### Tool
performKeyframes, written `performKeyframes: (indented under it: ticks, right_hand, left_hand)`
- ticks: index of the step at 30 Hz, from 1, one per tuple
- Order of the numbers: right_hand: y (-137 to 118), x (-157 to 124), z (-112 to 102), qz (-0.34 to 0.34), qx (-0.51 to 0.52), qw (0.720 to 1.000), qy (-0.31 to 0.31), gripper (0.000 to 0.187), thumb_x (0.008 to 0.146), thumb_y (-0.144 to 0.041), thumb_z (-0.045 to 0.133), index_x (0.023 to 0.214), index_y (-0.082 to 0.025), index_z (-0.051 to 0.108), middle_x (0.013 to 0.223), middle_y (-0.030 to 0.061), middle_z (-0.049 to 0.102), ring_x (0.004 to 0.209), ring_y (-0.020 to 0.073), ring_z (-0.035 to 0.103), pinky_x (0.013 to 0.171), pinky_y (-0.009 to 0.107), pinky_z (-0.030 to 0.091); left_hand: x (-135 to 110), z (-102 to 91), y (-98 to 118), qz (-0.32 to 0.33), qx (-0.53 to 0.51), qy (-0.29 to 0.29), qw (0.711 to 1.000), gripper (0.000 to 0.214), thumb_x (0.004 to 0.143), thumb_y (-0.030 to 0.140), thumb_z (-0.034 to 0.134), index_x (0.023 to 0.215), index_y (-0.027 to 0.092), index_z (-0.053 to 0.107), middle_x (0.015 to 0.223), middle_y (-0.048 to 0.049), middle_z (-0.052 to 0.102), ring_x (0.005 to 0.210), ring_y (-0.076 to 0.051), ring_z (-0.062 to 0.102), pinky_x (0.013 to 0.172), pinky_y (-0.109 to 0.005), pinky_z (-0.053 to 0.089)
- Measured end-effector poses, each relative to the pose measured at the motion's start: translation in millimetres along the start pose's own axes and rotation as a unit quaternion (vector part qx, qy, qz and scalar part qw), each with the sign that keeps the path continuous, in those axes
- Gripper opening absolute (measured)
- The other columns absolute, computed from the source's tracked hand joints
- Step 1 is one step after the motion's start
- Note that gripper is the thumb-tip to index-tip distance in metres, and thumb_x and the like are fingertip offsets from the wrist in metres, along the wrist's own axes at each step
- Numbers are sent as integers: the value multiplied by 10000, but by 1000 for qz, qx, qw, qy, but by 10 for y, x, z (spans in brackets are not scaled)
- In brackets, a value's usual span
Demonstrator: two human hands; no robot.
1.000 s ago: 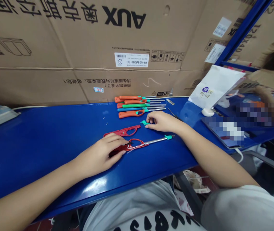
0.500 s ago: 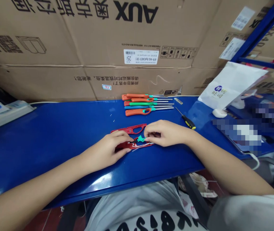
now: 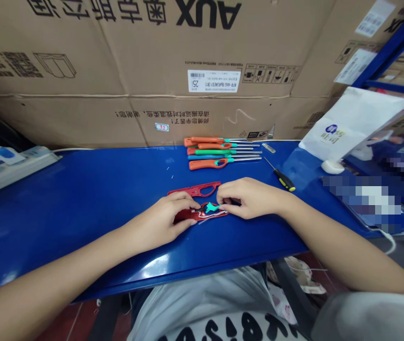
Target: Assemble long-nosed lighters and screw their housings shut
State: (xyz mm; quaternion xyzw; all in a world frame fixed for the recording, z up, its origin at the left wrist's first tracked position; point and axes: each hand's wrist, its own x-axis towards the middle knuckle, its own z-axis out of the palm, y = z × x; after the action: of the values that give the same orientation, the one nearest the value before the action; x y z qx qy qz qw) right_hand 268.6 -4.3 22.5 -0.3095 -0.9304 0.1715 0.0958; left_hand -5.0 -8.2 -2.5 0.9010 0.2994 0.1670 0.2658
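An opened red lighter casing lies on the blue table in two halves. My left hand [image 3: 173, 215] grips the near half, the red lighter shell [image 3: 211, 217], with thumb and fingers, its fingertips by a small black part. White wire runs along inside this shell. A green trigger piece [image 3: 210, 207] sits over the shell, pinched at its right end by my right hand [image 3: 246, 198]. Just behind, the other red half shell [image 3: 198, 190] lies flat, partly covered by my left fingers.
Several stick lighters [image 3: 209, 152] lie in a row at the back. A yellow-black screwdriver [image 3: 284, 181] rests to the right, near a white bag [image 3: 351, 125] and a phone-like device [image 3: 351, 208]. A power strip [image 3: 20, 168] is at left. A cardboard box [image 3: 116, 71] stands behind.
The green trigger piece has turned slightly in my right fingers and now lies flatter. The whole view has shifted a little; my left hand keeps its hold on the shell.
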Motion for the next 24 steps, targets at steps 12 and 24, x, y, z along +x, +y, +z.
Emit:
performKeyframes:
  ticks: [12,24]
  right_hand:
    - [29,-2,5,-22,-32,999,12,139,973,-226,563,980,-196,699,979,42,689,818,149,621,706,250,412]
    - [-27,33,84,-23,30,999,-2,139,958,-189,540,938,-179,677,905,37,678,789,149,608,699,255,413]
  left_hand:
    - [24,-6,8,0,5,-1,1000,220,946,222,610,1150,196,688,1141,-77,677,1079,-218,638,958,-357,521]
    - [26,-35,50,-7,17,-8,1000,223,942,215,624,1152,189,697,1103,-75,702,1076,-235,644,968,-379,518]
